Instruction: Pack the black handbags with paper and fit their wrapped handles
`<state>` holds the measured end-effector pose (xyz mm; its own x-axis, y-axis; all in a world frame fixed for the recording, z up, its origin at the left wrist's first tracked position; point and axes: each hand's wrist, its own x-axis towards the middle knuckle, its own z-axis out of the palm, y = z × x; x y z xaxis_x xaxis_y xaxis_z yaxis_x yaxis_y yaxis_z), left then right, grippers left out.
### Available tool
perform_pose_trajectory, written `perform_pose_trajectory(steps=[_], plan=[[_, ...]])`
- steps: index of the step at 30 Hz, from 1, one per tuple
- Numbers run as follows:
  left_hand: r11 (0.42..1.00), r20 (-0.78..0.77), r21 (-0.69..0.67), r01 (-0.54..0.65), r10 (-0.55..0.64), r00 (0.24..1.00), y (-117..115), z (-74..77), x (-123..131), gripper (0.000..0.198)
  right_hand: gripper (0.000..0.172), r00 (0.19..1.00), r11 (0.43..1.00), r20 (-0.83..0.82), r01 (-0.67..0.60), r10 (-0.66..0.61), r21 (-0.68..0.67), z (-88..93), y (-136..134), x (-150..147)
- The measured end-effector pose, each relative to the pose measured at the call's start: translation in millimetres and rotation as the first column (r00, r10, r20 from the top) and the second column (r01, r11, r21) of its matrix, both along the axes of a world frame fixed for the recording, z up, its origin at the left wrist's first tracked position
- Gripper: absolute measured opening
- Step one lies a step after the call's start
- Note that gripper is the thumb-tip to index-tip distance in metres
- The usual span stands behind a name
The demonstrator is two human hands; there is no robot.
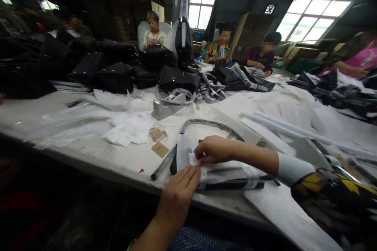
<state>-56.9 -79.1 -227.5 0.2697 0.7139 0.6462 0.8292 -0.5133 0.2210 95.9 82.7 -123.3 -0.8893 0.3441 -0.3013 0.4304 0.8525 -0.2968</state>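
A black handbag [226, 185] lies at the table's near edge, partly covered in white paper and clear plastic wrap. Its handle [212, 122], wrapped in plastic, loops up behind it. My right hand [213, 151] reaches in from the right with curled fingers, pinching a small piece of white paper [192, 159] on the bag. From below, my left hand [181, 186] meets it, fingers pressed together and tips on the same paper. The left thumb is hidden. Left of the bag lies a dark plastic-wrapped strap [163, 163].
Brown tags [160, 149] lie left of the bag, beside loose white sheets [88, 119]. Black handbags [179, 79] stand across the table's far side. White tubes [282, 129] and paper lie at the right. Several people, among them a person [153, 33], work across the table.
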Motion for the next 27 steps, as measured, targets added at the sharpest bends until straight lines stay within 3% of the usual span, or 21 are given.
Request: perform_pose_trajectory(steps=[4,10,16,22,27], plan=[[0.999,0.03,0.027,-0.031,0.03,0.999,-1.2,0.1,0.7,0.036,0.016,0.988,0.999,0.151,-0.031,0.037,-0.043,3.1,6.4,-16.9],[0.993,0.039,0.11,-0.031,0.027,0.999,0.3,-2.8,2.8,0.034,0.015,0.965,0.998,0.26,-0.042,0.028,0.049,7.3,3.8,-35.1],[0.998,0.039,0.062,0.001,-0.004,0.999,0.5,-1.7,4.7,0.036,0.018,0.977,0.999,0.212,-0.027,0.016,0.046,-1.9,11.8,-37.0],[0.999,0.024,0.02,-0.042,0.041,0.999,-1.5,-4.2,8.2,0.039,0.023,0.989,1.0,0.149,-0.005,0.001,0.024,-11.9,22.2,-33.7],[0.999,0.01,0.012,-0.053,0.053,0.999,-1.9,-6.5,9.6,0.04,0.044,0.999,0.998,-0.007,0.037,-0.036,0.043,-26.7,37.8,-27.1]])
